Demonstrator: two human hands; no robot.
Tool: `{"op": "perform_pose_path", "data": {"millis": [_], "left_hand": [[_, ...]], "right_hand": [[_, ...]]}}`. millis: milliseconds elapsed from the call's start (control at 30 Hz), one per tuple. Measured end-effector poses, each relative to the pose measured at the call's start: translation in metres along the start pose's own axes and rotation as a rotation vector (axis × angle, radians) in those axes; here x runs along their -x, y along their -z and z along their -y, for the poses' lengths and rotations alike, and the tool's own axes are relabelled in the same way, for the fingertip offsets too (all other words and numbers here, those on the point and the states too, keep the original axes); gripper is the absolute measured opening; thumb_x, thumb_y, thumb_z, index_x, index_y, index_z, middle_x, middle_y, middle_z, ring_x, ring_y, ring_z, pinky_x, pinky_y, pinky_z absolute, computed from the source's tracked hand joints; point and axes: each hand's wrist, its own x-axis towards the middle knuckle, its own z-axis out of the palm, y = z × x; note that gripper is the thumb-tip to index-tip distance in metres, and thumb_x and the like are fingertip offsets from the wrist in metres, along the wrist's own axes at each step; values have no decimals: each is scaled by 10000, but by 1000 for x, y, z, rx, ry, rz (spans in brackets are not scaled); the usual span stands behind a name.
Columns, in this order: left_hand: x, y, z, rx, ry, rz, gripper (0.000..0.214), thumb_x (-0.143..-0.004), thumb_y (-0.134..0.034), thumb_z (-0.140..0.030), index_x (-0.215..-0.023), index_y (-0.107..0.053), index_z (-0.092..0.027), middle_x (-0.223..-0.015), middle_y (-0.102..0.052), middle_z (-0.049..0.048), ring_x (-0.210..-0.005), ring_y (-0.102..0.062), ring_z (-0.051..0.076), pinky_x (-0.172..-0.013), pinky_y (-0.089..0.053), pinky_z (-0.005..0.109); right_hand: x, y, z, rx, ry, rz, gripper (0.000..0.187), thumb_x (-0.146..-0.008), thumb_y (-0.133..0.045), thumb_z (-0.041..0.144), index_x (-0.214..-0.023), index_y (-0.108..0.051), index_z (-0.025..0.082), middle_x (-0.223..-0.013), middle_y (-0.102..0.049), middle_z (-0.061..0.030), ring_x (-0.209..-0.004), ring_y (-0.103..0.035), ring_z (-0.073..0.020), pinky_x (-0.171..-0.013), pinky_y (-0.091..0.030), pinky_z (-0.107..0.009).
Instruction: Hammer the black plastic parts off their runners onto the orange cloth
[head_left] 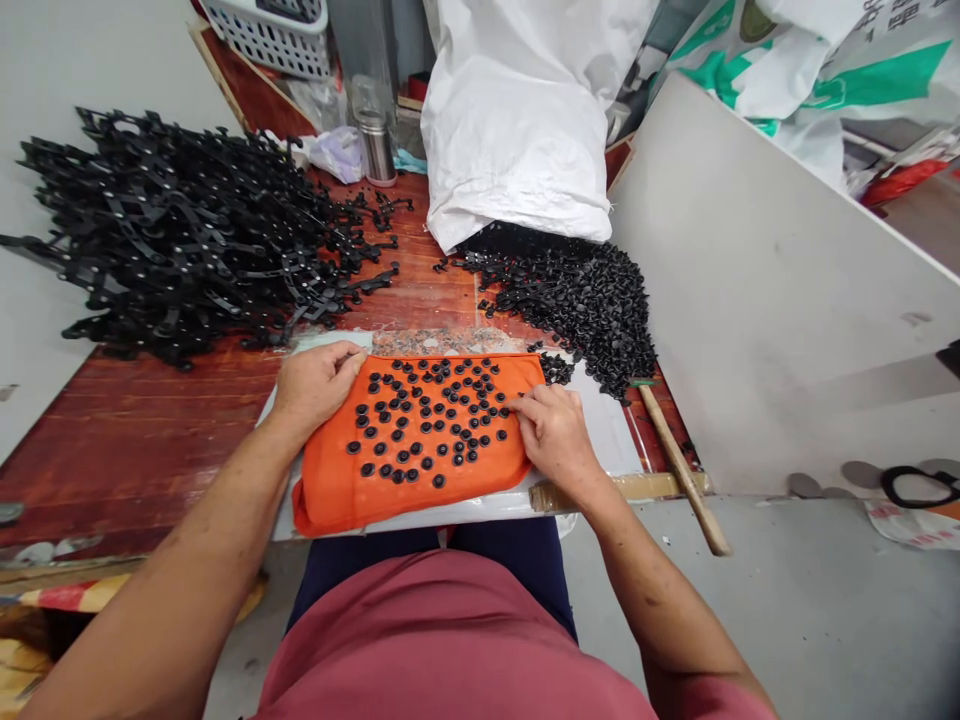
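Observation:
An orange cloth (360, 495) lies on a white board (611, 435) at the near edge of a red wooden table (150, 420). Several small black round parts (427, 415) are scattered over the cloth. My left hand (315, 385) rests on the cloth's upper left corner, fingers curled and pressing its edge. My right hand (555, 435) sits at the cloth's right edge, thumb and forefinger pinched at one of the black parts.
A heap of black round parts (592, 300) spills from a white sack (517, 120) at the back. A tangle of black plastic frames (180, 230) fills the left. A wooden-handled tool (679, 465) lies at right beside a grey panel (780, 300). A steel flask (376, 145) stands behind.

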Motion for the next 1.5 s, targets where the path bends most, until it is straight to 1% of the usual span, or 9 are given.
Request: {"op": "perform_pose_path", "data": {"millis": [267, 467, 733, 867, 967, 1133, 1233, 1400, 1500], "left_hand": [[0, 0, 1, -10, -2, -10, 426, -899, -425, -480, -984, -750, -218, -826, -739, 33, -763, -639, 208, -660, -369, 284], [0, 0, 0, -20, -3, -16, 414, -898, -423, -477, -966, -744, -224, -797, -737, 25, -765, -643, 207, -671, -377, 283], [0, 0, 2, 1, -20, 11, 441, -925, -397, -488, -954, -739, -212, -824, -756, 44, -766, -659, 214, -662, -385, 282], [0, 0, 2, -5, -38, 15, 427, -928, -403, -475, -966, -743, -219, -860, -775, 56, -800, -681, 228, -672, -395, 285], [0, -1, 3, 8, -52, 4, 422, -935, -398, -472, -956, -741, -229, -891, -788, 56, -828, -690, 231, -691, -410, 284], [0, -2, 3, 5, -53, 12, 409, -945, -387, -456, -921, -725, -226, -900, -784, 62, -844, -696, 234, -710, -419, 287], [1, -1, 2, -18, -39, 14, 425, -958, -371, -461, -931, -722, -225, -907, -784, 74, -860, -697, 254, -710, -410, 303], [0, 1, -1, -7, -41, 19, 407, -957, -375, -455, -894, -710, -231, -850, -774, 55, -810, -689, 238, -700, -407, 300], [0, 1, -2, 3, -30, 7, 393, -944, -387, -454, -889, -709, -236, -847, -773, 48, -787, -682, 231, -691, -409, 299]], "right_hand": [[-1, 16, -28, -7, -132, -136, 239, -923, -591, 104, -990, -770, 247, -922, -719, -36, -897, -594, -236, -824, -371, -403], [-11, 2, -28, 6, -38, -65, 141, -982, -641, 245, -1006, -779, 257, -996, -733, -56, -954, -580, -247, -850, -387, -406], [8, 2, -9, -4, 93, -84, 167, -972, -653, 229, -818, -715, 234, -819, -727, -21, -829, -590, -204, -881, -364, -408], [15, 3, -6, -133, 19, -122, 175, -969, -565, 170, -977, -722, 246, -919, -745, -35, -898, -641, -226, -912, -416, -435], [16, 2, -1, -216, 63, -102, 377, -915, -503, 83, -1159, -706, 288, -1055, -761, -38, -984, -663, -257, -953, -458, -480], [13, 6, 0, -232, 73, -116, 436, -895, -492, 68, -1150, -715, 343, -982, -761, -17, -931, -677, -256, -943, -508, -471], [-13, 10, -22, -195, 5, -160, 363, -937, -496, 102, -1145, -729, 287, -1090, -749, -59, -1032, -666, -252, -944, -518, -430], [-104, 5, -84, -72, -112, -206, 331, -933, -552, 151, -1206, -737, 183, -1176, -701, -135, -1086, -583, -273, -991, -470, -445], [-144, -5, -105, -42, -150, -179, 341, -876, -636, 133, -1187, -763, 196, -1144, -713, -137, -1066, -563, -273, -998, -439, -435]]}}
